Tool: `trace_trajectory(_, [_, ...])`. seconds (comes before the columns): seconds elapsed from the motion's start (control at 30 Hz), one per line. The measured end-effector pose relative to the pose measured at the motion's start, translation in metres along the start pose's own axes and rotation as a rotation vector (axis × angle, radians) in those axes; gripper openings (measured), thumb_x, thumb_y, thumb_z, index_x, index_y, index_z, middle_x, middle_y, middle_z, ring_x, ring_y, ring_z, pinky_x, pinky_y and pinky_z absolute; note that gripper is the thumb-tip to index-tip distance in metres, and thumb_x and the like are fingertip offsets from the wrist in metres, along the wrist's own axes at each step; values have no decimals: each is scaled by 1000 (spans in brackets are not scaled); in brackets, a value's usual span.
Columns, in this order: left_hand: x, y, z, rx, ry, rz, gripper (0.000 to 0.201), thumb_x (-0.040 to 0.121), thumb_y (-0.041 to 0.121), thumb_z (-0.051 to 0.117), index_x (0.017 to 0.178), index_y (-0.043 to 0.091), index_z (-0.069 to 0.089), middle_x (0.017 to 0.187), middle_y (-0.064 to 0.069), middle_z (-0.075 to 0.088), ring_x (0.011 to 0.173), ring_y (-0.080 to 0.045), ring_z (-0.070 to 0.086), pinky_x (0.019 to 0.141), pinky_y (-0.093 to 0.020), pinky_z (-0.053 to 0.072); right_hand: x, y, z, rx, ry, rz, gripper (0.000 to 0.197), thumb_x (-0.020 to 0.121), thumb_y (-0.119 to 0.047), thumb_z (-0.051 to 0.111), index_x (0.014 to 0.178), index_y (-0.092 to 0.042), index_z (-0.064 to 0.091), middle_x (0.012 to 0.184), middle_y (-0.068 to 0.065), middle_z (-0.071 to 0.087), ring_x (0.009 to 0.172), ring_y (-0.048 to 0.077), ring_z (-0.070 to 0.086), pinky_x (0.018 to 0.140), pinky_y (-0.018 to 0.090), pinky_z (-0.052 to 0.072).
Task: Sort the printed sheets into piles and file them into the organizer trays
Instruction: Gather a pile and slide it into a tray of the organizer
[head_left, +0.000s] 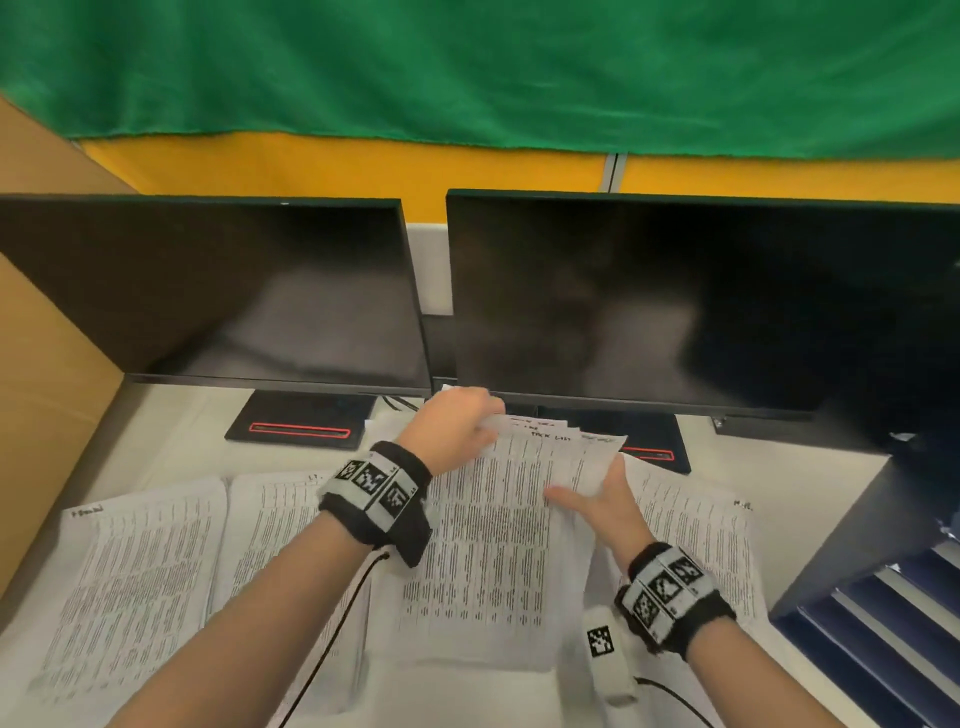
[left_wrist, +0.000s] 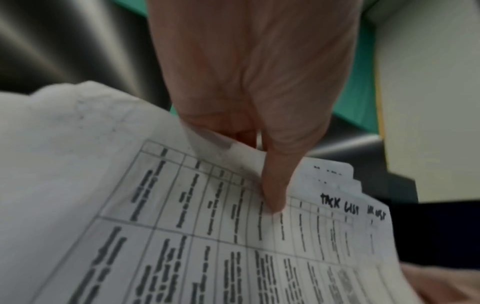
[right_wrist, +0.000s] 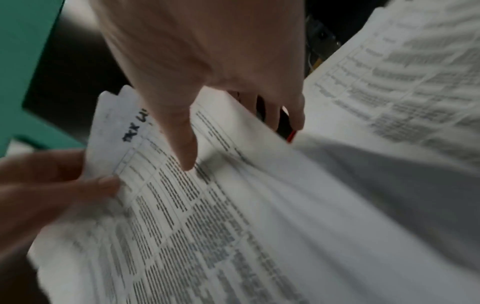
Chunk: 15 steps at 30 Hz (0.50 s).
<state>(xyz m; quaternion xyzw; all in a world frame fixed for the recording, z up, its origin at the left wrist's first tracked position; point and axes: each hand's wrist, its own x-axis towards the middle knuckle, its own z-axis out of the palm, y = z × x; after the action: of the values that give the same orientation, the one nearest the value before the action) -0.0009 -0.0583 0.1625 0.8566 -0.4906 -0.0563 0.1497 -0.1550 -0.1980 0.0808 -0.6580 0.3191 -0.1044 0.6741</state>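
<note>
A stack of printed table sheets (head_left: 498, 530) with "TASK LIST" handwritten at its top is lifted at its far end in the middle of the desk. My left hand (head_left: 480, 423) pinches its top left corner, thumb (left_wrist: 272, 189) on the top sheet (left_wrist: 233, 246). My right hand (head_left: 584, 493) holds the right edge, thumb (right_wrist: 188, 152) on top of the stack (right_wrist: 233, 216) and the other fingers (right_wrist: 296, 115) under it. Its upper edges are fanned. The dark blue organizer trays (head_left: 883, 629) stand at the right.
Other piles of printed sheets lie flat: one at far left (head_left: 140, 582), one beside it (head_left: 270, 525), one on the right (head_left: 696, 535). Two dark monitors (head_left: 649, 301) on stands close off the back. A small white tagged block (head_left: 605, 654) lies near my right wrist.
</note>
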Motion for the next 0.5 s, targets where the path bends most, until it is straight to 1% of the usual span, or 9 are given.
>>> trace_trajectory(0.03, [-1, 3, -9, -1, 32, 17, 16, 91, 19, 53, 104, 16, 63, 105, -3, 61, 99, -21, 58, 87, -33, 45, 2, -5, 1, 79, -45, 17, 54, 77, -8, 75, 121, -21, 46, 114, -6, 65, 98, 10, 65, 69, 17, 52])
trace_trajectory(0.07, [-2, 4, -16, 0, 71, 29, 15, 90, 20, 53, 101, 17, 64, 102, -2, 63, 97, -20, 59, 87, -34, 47, 3, -10, 2, 125, -100, 28, 48, 79, -10, 73, 122, -20, 53, 115, -3, 69, 100, 13, 67, 71, 20, 54])
trace_trajectory(0.13, [-3, 5, -25, 1, 157, 43, 12, 89, 22, 54, 97, 20, 64, 97, 2, 65, 93, -17, 58, 85, -37, 49, 4, -17, 6, 185, -171, 48, 39, 82, -11, 69, 119, -20, 62, 117, 1, 70, 105, 18, 67, 86, 33, 53])
trace_trajectory(0.17, [-4, 6, -27, 16, 198, 49, 12, 89, 23, 55, 96, 21, 64, 94, 4, 65, 91, -16, 56, 84, -36, 49, 3, -19, 8, 236, -187, 64, 36, 83, -9, 67, 117, -19, 64, 116, 3, 71, 105, 20, 68, 88, 38, 52])
trace_trajectory(0.27, [-5, 7, -28, 162, 338, 71, 15, 89, 32, 54, 95, 24, 65, 91, 6, 67, 92, -17, 51, 86, -34, 36, 3, -25, 16, 333, -216, 90, 35, 85, -1, 61, 118, -13, 62, 113, 9, 71, 103, 26, 68, 91, 47, 51])
trace_trajectory(0.33, [-10, 3, -27, 284, 466, 51, 23, 86, 40, 56, 105, 29, 61, 106, 7, 63, 103, -18, 47, 91, -37, 26, 3, -28, 17, 344, -207, 100, 35, 86, 0, 60, 120, -9, 61, 114, 11, 71, 104, 28, 68, 93, 49, 50])
trace_trajectory(0.4, [-16, -10, -27, 303, 597, -57, 51, 81, 50, 59, 126, 29, 48, 133, 1, 48, 125, -23, 39, 105, -45, 17, 4, -29, 11, 362, -178, 123, 33, 87, -1, 59, 119, -9, 61, 112, 11, 71, 102, 28, 69, 88, 47, 52])
trace_trajectory(0.47, [-25, -28, -24, 156, 674, -265, 78, 78, 56, 60, 141, 24, 28, 147, -4, 30, 139, -26, 24, 114, -50, 6, 6, -28, 1, 425, -139, 136, 32, 88, -1, 57, 119, -10, 61, 113, 12, 71, 103, 29, 68, 89, 49, 51])
trace_trajectory(0.5, [-29, -35, -21, 13, 673, -375, 88, 76, 57, 63, 145, 22, 20, 150, -5, 26, 141, -25, 21, 115, -51, 6, 8, -29, -3, 466, -123, 130, 35, 88, -1, 57, 122, -9, 59, 116, 14, 69, 106, 31, 67, 94, 52, 49])
